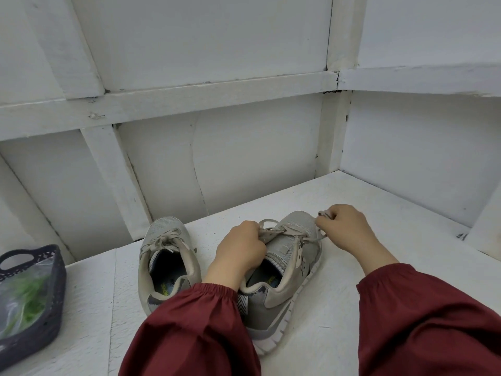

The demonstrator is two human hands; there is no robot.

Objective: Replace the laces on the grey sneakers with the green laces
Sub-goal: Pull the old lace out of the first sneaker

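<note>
Two grey sneakers stand side by side on a white surface, toes pointing away. The left sneaker (168, 256) keeps its pale lace tied. My left hand (240, 249) grips the tongue and laced area of the right sneaker (287, 270). My right hand (345, 226) pinches an end of that shoe's pale lace (291, 229) near the toe, drawn out to the right. Green laces (27, 297) lie inside a clear bag in a basket at the left edge.
A dark grey plastic basket (47, 318) sits at the near left. White panelled walls (244, 147) close in the back and right sides. Bare white surface (379, 202) lies to the right of the shoes.
</note>
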